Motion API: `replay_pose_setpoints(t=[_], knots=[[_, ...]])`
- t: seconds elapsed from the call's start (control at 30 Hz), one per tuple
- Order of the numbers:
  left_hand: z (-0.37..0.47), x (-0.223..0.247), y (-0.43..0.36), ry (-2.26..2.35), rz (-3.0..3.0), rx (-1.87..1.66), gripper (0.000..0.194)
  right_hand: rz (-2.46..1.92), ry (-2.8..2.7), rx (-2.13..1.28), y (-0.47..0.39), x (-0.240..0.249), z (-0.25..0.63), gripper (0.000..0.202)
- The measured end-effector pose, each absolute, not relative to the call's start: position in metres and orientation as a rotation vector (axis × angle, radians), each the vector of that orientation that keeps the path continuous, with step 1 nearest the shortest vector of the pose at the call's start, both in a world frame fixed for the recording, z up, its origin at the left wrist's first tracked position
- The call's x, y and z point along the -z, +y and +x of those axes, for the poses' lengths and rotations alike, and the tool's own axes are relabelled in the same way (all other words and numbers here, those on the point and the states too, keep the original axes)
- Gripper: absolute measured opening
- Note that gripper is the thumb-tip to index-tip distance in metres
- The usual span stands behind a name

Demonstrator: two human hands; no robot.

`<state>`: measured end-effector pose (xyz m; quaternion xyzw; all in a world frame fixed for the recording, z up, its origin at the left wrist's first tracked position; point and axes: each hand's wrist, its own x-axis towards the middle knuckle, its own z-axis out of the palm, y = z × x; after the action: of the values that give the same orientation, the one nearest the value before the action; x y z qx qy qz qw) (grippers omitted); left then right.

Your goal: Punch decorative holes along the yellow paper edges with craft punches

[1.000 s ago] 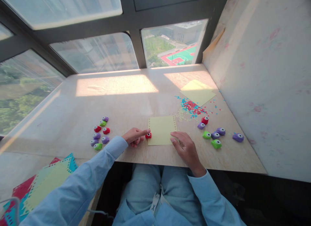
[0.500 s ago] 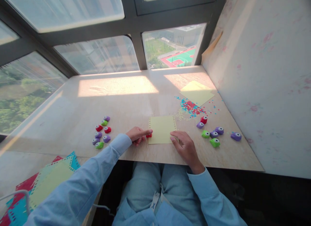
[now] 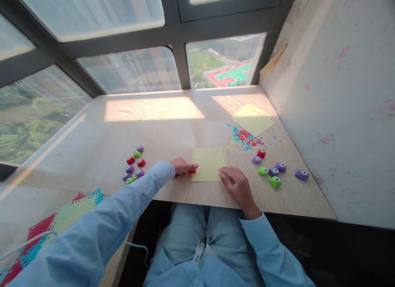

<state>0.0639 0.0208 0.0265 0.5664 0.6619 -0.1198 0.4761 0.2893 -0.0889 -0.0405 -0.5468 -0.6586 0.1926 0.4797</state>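
Note:
A pale yellow sheet of paper (image 3: 209,164) lies near the table's front edge, with small holes punched down the upper part of both its left and right sides. My left hand (image 3: 182,166) is closed on a red craft hole punch (image 3: 192,171) at the sheet's left edge, the thumb lying on top. Most of that punch is hidden under the thumb. On the opposite side, my right hand (image 3: 237,184) holds the sheet's right edge, its fingers curled and the thumb low.
Several small punches (image 3: 140,173) stand to the left, and several more (image 3: 274,181) to the right. Paper confetti (image 3: 245,138) lies scattered by another yellow sheet (image 3: 253,119) near the wall. Punched coloured sheets (image 3: 75,213) and a white cable (image 3: 27,242) are at lower left.
The view has shifted slightly, moving the scene a little to the right. My left hand remains on the red punch, lower on the sheet's left edge; my right hand stays at the right edge.

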Motion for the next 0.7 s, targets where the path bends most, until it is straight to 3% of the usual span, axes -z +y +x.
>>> replay_pose_setpoints(t=[0.7], knots=[[0.07, -0.028, 0.026, 1.661, 1.317, 0.307, 0.052, -1.327, -1.595, -0.506, -0.088, 0.045, 0.289, 0.019]])
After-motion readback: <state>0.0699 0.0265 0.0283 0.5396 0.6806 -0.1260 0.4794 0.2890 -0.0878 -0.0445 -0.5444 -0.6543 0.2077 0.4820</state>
